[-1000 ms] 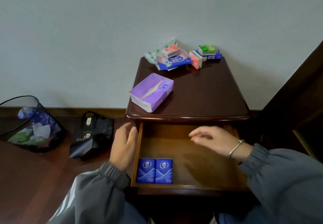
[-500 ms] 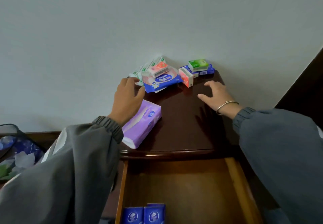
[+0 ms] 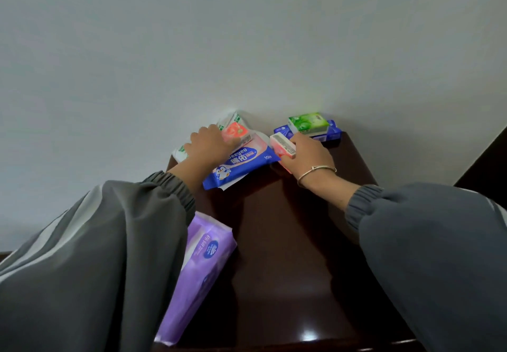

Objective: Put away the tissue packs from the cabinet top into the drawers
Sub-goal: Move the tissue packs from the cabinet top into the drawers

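My left hand (image 3: 208, 146) lies over the pink pack (image 3: 236, 131) sitting on the blue wipes pack (image 3: 241, 163) at the back of the cabinet top (image 3: 288, 242); I cannot tell whether it grips anything. My right hand (image 3: 307, 154) curls its fingers round the pink-and-white pack (image 3: 282, 146) just right of the wipes. A green pack (image 3: 308, 122) tops a dark blue pack (image 3: 330, 133) behind it, and the purple pack (image 3: 200, 269) lies front left, partly under my sleeve (image 3: 109, 255)
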Motion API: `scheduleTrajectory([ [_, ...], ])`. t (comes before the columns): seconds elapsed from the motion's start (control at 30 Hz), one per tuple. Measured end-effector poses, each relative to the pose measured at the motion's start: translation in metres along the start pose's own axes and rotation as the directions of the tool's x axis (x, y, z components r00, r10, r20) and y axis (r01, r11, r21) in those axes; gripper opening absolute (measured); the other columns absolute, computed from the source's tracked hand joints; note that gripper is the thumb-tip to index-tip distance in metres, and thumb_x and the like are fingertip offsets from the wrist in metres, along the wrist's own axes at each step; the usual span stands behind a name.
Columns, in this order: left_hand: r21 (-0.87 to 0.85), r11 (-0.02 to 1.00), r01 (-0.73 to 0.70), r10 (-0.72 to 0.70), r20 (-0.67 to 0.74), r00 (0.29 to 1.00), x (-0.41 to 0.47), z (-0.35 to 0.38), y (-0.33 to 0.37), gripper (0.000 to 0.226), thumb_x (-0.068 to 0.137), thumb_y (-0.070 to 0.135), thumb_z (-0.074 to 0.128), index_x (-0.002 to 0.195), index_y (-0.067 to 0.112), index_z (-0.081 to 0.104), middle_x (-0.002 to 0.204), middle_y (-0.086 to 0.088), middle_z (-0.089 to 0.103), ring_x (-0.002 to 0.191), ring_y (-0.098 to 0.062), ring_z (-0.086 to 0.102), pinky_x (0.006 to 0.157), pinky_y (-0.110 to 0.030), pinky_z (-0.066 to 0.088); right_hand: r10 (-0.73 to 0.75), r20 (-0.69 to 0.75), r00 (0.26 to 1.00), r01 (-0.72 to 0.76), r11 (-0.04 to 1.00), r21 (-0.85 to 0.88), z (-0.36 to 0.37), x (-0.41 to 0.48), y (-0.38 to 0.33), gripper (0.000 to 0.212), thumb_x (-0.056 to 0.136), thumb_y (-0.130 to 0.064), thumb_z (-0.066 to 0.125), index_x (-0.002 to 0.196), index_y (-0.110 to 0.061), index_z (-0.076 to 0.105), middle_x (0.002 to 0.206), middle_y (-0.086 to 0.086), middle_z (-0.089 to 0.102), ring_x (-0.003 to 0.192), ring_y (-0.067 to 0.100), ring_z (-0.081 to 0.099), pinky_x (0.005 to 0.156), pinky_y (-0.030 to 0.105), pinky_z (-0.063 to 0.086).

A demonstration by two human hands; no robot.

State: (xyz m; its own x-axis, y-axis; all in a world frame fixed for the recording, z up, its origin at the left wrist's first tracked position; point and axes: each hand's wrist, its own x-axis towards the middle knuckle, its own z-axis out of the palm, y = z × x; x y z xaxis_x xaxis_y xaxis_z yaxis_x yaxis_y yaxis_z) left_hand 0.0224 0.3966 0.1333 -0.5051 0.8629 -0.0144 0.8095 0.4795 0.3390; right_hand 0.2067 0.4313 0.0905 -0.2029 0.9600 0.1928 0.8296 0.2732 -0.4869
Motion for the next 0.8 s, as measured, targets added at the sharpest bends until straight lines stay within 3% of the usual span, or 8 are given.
scheduleTrajectory([
  [0.1,-0.072,0.997,0.033,-0.031,0.039,0.999,0.002,-0.004,-0.002,0.083,0.067,0.073,0.064,0.121,0.010,0.056,0.122,-0.011,0.057,0.115,-0.032,0.054,0.101,-0.047,0.043,0.100,-0.056,0.993,-0.083,0.965,0.250,-0.004,-0.006,0.007,0.035,0.082,-0.036,0.063,0.105,-0.009,0.059,0.103,0.014,0.067,0.098,0.035,0.060,0.075,0.035,0.045],
  [0.23,-0.340,0.939,0.046,-0.032,0.045,0.998,-0.012,-0.006,-0.006,0.075,0.067,0.058,0.077,0.122,0.013,0.052,0.120,-0.011,0.057,0.106,-0.029,0.060,0.092,-0.046,0.051,0.291,0.057,0.955,-0.239,0.643,0.728,-0.020,-0.017,0.010,0.026,0.076,-0.021,0.071,0.100,-0.013,0.063,0.099,0.006,0.069,0.090,0.022,0.065,0.079,0.035,0.052],
  [0.37,-0.399,0.904,-0.152,0.077,-0.198,0.977,-0.030,-0.014,-0.003,0.051,0.080,0.036,0.073,0.116,0.016,0.044,0.109,-0.009,0.061,0.092,-0.026,0.061,0.083,-0.040,0.047,0.138,0.217,0.966,-0.254,0.370,0.894,-0.051,-0.034,0.009,0.012,0.084,-0.018,0.064,0.092,-0.026,0.059,0.099,0.002,0.066,0.086,0.018,0.067,0.072,0.033,0.057],
  [0.43,-0.507,0.829,-0.235,0.166,-0.179,0.970,-0.039,-0.025,0.000,0.048,0.083,0.025,0.072,0.117,0.014,0.040,0.107,-0.012,0.058,0.085,-0.023,0.060,0.065,-0.031,0.046,0.008,0.223,0.975,-0.211,0.364,0.907,-0.069,-0.044,0.007,0.012,0.087,-0.018,0.061,0.091,-0.029,0.059,0.096,-0.001,0.068,0.076,0.015,0.070,0.061,0.027,0.057],
  [0.5,-0.625,0.751,-0.213,0.241,-0.041,0.970,-0.056,-0.036,0.003,0.045,0.085,0.014,0.067,0.116,0.014,0.034,0.098,-0.009,0.057,0.075,-0.018,0.058,0.054,-0.023,0.047,-0.085,0.217,0.973,-0.173,0.355,0.919,-0.085,-0.054,0.005,0.014,0.088,-0.016,0.061,0.097,-0.027,0.058,0.091,-0.005,0.070,0.071,0.013,0.071,0.056,0.025,0.056],
  [0.6,-0.752,0.657,-0.051,0.303,0.202,0.932,-0.087,-0.046,0.006,0.037,0.086,0.002,0.059,0.115,0.016,0.041,0.095,-0.006,0.058,0.072,-0.012,0.061,0.058,-0.019,0.052,-0.122,0.201,0.972,-0.154,0.313,0.937,-0.100,-0.069,-0.001,0.015,0.086,-0.014,0.064,0.096,-0.024,0.060,0.085,-0.011,0.073,0.077,0.008,0.071,0.061,0.023,0.057],
  [0.7,-0.874,0.478,0.089,0.378,0.296,0.877,-0.116,-0.050,0.008,0.030,0.089,0.002,0.058,0.115,0.017,0.055,0.100,-0.004,0.064,0.077,-0.007,0.068,0.066,-0.022,0.057,-0.115,0.179,0.977,-0.130,0.345,0.930,-0.102,-0.087,-0.012,0.014,0.085,-0.013,0.065,0.094,-0.023,0.062,0.083,-0.013,0.074,0.079,0.003,0.070,0.064,0.019,0.055],
  [0.8,-0.919,0.299,0.257,0.423,0.368,0.828,-0.136,-0.051,0.005,0.035,0.091,0.006,0.045,0.117,0.022,0.062,0.104,-0.001,0.067,0.090,-0.013,0.068,0.073,-0.030,0.058,-0.065,0.109,0.992,-0.069,0.446,0.892,-0.104,-0.099,-0.018,0.015,0.084,-0.016,0.067,0.094,-0.025,0.063,0.095,-0.003,0.072,0.092,0.014,0.068,0.082,0.033,0.056],
])
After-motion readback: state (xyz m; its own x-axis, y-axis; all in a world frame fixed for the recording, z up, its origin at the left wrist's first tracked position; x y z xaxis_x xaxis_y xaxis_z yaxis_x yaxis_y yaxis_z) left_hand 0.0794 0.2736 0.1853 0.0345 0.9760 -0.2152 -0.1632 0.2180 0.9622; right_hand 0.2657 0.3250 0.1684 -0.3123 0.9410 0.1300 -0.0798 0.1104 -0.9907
